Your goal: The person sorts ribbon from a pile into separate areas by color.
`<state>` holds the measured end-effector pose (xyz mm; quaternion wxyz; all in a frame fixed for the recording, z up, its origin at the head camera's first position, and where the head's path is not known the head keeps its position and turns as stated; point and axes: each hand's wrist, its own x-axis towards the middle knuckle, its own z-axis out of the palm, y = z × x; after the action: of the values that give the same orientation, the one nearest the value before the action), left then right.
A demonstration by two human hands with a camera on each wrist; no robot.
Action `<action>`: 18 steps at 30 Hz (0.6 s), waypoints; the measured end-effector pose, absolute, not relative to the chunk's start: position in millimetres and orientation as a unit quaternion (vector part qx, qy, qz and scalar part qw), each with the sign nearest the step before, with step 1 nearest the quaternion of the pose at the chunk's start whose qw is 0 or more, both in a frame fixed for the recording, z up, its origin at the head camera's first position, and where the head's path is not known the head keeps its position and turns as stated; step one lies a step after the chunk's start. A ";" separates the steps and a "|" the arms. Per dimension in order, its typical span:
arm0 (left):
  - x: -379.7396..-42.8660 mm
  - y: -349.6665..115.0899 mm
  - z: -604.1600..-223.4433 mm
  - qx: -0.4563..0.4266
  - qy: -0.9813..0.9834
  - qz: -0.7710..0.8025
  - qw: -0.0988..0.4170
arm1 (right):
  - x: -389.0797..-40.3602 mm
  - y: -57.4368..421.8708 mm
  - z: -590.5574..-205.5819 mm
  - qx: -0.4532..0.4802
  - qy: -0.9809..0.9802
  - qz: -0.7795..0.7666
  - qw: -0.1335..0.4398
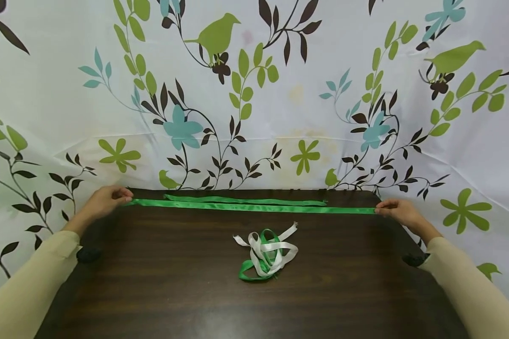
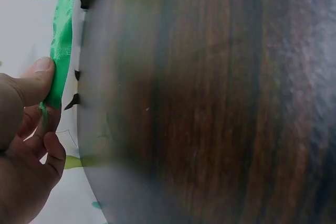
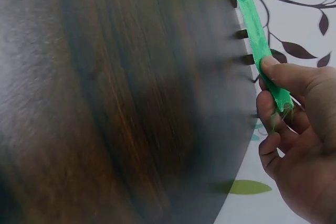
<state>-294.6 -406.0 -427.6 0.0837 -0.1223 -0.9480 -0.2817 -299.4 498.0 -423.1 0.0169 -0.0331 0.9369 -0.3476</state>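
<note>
A long green ribbon (image 1: 246, 206) is stretched nearly straight from side to side close over the far part of the dark table. My left hand (image 1: 106, 201) pinches its left end between thumb and fingers; in the left wrist view the ribbon (image 2: 63, 51) runs upward from the thumb. At the other end my right hand (image 1: 400, 214) pinches the ribbon, and its frayed tip (image 3: 283, 103) pokes out below the thumb in the right wrist view. A second, shorter green ribbon (image 1: 237, 200) lies just behind the stretched one, along the table's far edge.
Nearer the middle of the wood-grain table (image 1: 174, 273) lies a loose tangle of white ribbon (image 1: 286, 247) and green ribbon (image 1: 251, 275). Behind the table hangs a white cloth (image 1: 280, 117) printed with birds, leaves and flowers.
</note>
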 end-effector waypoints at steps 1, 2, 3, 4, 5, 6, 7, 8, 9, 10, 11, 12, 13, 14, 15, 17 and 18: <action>-296.6 -405.5 -429.1 -0.123 -0.948 -0.282 0.084 | -302.1 497.6 -424.4 -0.036 0.937 -0.346 0.017; -298.4 -404.9 -430.6 -0.124 -0.947 -0.283 0.086 | -304.9 496.9 -426.0 -0.036 0.938 -0.345 0.015; -300.0 -404.1 -431.8 -0.126 -0.947 -0.282 0.088 | -307.1 496.1 -427.1 -0.039 0.939 -0.341 0.014; -301.6 -402.9 -430.7 -0.129 -0.947 -0.281 0.092 | -308.3 495.2 -427.1 -0.040 0.939 -0.341 0.009; -303.1 -401.7 -429.6 -0.132 -0.946 -0.279 0.098 | -309.7 494.5 -426.9 -0.042 0.940 -0.339 0.006; -304.4 -400.4 -428.5 -0.136 -0.945 -0.278 0.104 | -311.2 494.0 -426.8 -0.037 0.941 -0.337 0.001; -305.8 -399.4 -427.8 -0.140 -0.944 -0.278 0.110 | -312.9 493.8 -426.7 -0.039 0.941 -0.336 -0.004; -306.8 -398.5 -427.3 -0.146 -0.942 -0.280 0.112 | -314.3 493.3 -426.8 -0.036 0.940 -0.338 -0.008; -307.9 -397.7 -427.3 -0.149 -0.942 -0.279 0.114 | -315.4 492.9 -426.6 -0.038 0.941 -0.337 -0.013; -308.6 -397.1 -427.8 -0.153 -0.941 -0.279 0.114 | -316.7 492.9 -427.1 -0.039 0.940 -0.338 -0.017; -309.3 -396.9 -428.9 -0.155 -0.941 -0.278 0.112 | -318.1 493.2 -428.0 -0.041 0.941 -0.336 -0.019; -310.0 -396.9 -430.3 -0.158 -0.942 -0.277 0.108 | -319.1 493.5 -429.2 -0.037 0.941 -0.337 -0.020; -310.3 -396.8 -432.1 -0.160 -0.942 -0.276 0.102 | -320.1 494.4 -430.9 -0.040 0.941 -0.336 -0.018; -309.9 -396.3 -433.8 -0.160 -0.943 -0.274 0.096 | -320.5 494.7 -432.6 -0.039 0.940 -0.338 -0.015; -309.8 -395.7 -435.6 -0.158 -0.945 -0.270 0.094 | -320.6 495.6 -434.5 -0.042 0.941 -0.335 -0.011; -309.6 -393.9 -438.3 -0.161 -0.945 -0.271 0.090 | -320.1 497.0 -438.3 -0.041 0.941 -0.336 -0.002; -309.5 -392.7 -439.3 -0.163 -0.945 -0.270 0.087 | -319.7 497.3 -439.7 -0.037 0.941 -0.337 0.001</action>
<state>-309.5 -392.7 -439.3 0.0872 -0.1626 -0.9450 -0.2701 -319.7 497.3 -439.7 0.0006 -0.0365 0.9408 -0.3371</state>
